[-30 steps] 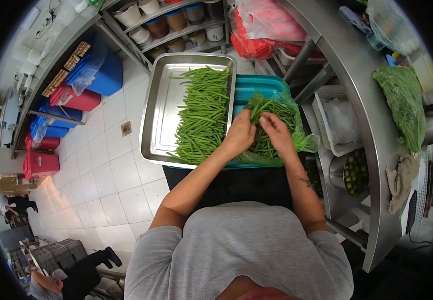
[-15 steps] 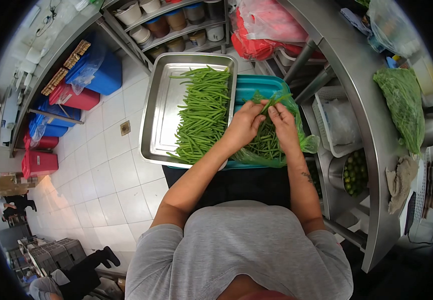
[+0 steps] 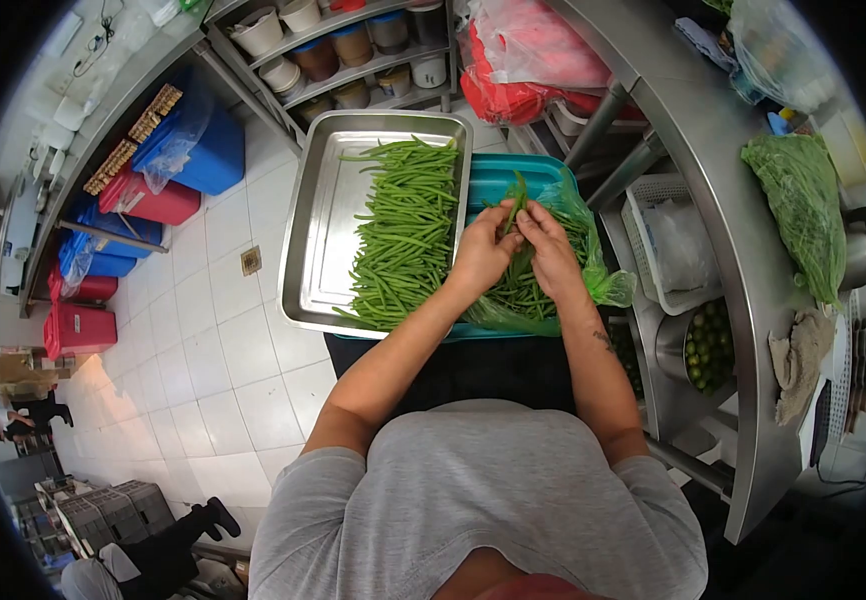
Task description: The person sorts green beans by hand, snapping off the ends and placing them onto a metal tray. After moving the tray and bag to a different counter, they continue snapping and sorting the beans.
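My left hand (image 3: 483,252) and my right hand (image 3: 550,247) meet above a green plastic bag (image 3: 608,285) of loose green beans. Both are closed on a few green beans (image 3: 519,197), whose tips stick up between the fingers. The bag lies in a teal tub (image 3: 515,170) in front of my body. Left of my left hand, a steel tray (image 3: 328,215) holds a long heap of green beans (image 3: 408,230) laid mostly crosswise. The tray's right side overlaps the tub. My fingers partly hide the held beans, and the bag's bottom is out of sight.
At the right runs a steel table (image 3: 693,150) with a bag of leafy greens (image 3: 803,210) and a cloth (image 3: 801,365). Beneath it sit a white basket (image 3: 643,240) and a pot of green limes (image 3: 710,345). Coloured bins (image 3: 208,140) stand left; a person (image 3: 153,555) is at lower left.
My right hand has moved slightly left and down, closer to my left hand. The held beans have turned more upright and shifted left. The tray and its heap look the same.
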A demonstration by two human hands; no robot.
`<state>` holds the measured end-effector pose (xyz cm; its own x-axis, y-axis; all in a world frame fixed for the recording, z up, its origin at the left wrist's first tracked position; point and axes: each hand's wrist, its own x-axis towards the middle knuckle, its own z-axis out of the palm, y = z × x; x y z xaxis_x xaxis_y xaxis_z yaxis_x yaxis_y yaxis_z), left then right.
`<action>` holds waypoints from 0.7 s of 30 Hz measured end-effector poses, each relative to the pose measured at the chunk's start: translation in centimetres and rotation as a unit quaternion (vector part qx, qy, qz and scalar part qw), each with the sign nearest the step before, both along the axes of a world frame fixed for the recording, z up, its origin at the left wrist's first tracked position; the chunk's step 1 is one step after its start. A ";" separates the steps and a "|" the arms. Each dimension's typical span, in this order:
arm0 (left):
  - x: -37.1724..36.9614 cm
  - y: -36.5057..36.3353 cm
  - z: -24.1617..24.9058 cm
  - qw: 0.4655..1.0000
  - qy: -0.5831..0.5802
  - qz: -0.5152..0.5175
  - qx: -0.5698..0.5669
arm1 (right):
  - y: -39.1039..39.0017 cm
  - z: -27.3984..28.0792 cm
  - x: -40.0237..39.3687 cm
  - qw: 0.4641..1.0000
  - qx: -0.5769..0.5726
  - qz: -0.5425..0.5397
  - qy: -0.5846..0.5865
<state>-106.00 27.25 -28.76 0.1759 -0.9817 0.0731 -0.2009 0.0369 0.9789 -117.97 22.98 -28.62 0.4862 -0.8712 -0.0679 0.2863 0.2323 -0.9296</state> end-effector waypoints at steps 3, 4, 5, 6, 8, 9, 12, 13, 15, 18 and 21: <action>-0.1 0.4 0.7 0.995 -0.084 0.010 -0.056 | -0.6 0.0 0.1 0.998 -0.023 0.023 0.045; -0.1 0.6 1.0 0.993 -0.107 0.003 -0.051 | -0.6 0.0 0.1 0.997 -0.026 0.033 0.060; 0.0 0.7 1.1 0.991 -0.129 -0.004 -0.046 | -0.6 0.1 0.2 0.997 -0.031 0.022 0.064; 0.0 0.6 0.7 0.990 -0.132 -0.010 -0.039 | -0.4 0.9 0.3 0.997 -0.036 0.010 0.069; 0.1 0.4 -0.8 0.990 -0.137 -0.022 -0.026 | -0.6 1.0 0.4 0.997 -0.042 0.000 0.071; 0.1 0.5 -1.0 0.986 -0.165 -0.019 -0.036 | -0.9 0.6 0.3 0.997 -0.041 0.002 0.069; -0.4 0.9 -1.7 0.971 -0.233 -0.013 -0.041 | -1.5 -0.2 0.1 1.000 -0.026 0.000 0.008; -0.7 1.0 -1.8 0.968 -0.248 -0.013 -0.027 | -1.5 -0.4 0.1 1.000 -0.019 -0.001 -0.021; -0.8 0.9 -1.6 0.971 -0.235 -0.029 0.023 | -1.4 -0.7 0.2 0.996 0.037 0.005 -0.079; -0.3 0.1 -0.8 0.978 -0.172 -0.056 0.106 | -1.4 -0.6 0.5 0.988 0.081 0.014 -0.128; -0.3 -0.1 -0.9 0.978 -0.172 -0.049 0.109 | -1.6 -1.3 0.7 0.993 0.063 0.038 -0.093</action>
